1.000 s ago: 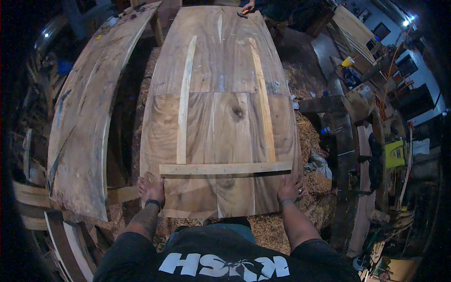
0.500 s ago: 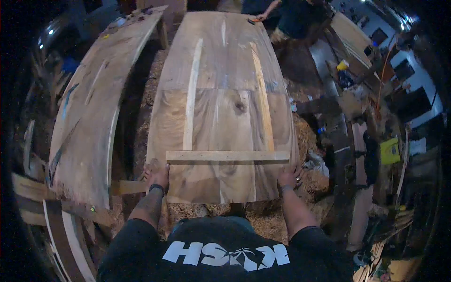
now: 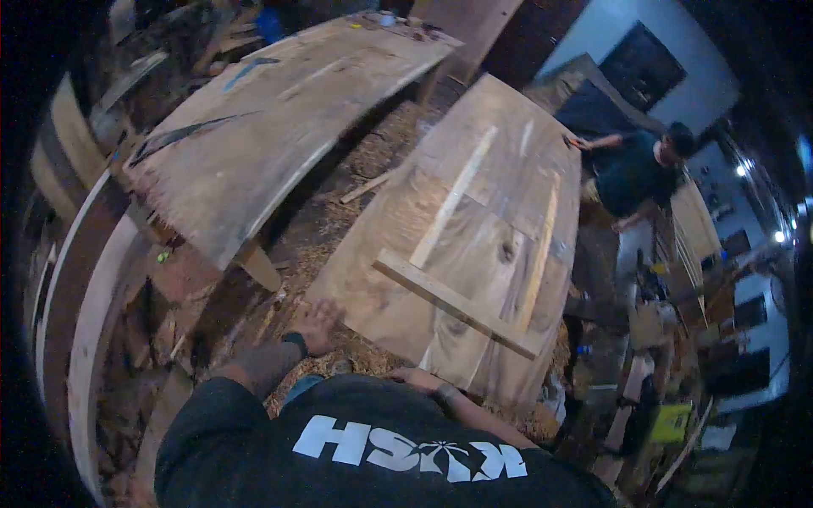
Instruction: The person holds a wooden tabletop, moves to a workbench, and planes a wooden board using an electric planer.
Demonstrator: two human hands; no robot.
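Observation:
A broad wooden panel (image 3: 398,313) lies before me, set at a slant in the head view. My left hand (image 3: 318,328) is at its near left corner, fingers spread and touching the edge. Close to my shirt, my right hand (image 3: 415,378) is beside the panel's near edge, its fingers stretched out and partly blurred; I cannot tell whether it presses on the wood. On top of the panel rest a crosswise wooden batten (image 3: 453,303) and two lengthwise strips, a pale left strip (image 3: 453,199) and a yellowish right strip (image 3: 540,254).
A long wooden slab (image 3: 279,127) stands on supports to the left. Wood shavings (image 3: 373,144) cover the floor between the two pieces. A co-worker (image 3: 635,173) stands at the far right, one hand at the panel's edge. Boards (image 3: 93,339) lean at lower left.
My view has turned, so the panel now appears slanted. My right hand has left the panel's right corner and come in towards my body. My left hand stays by the left corner.

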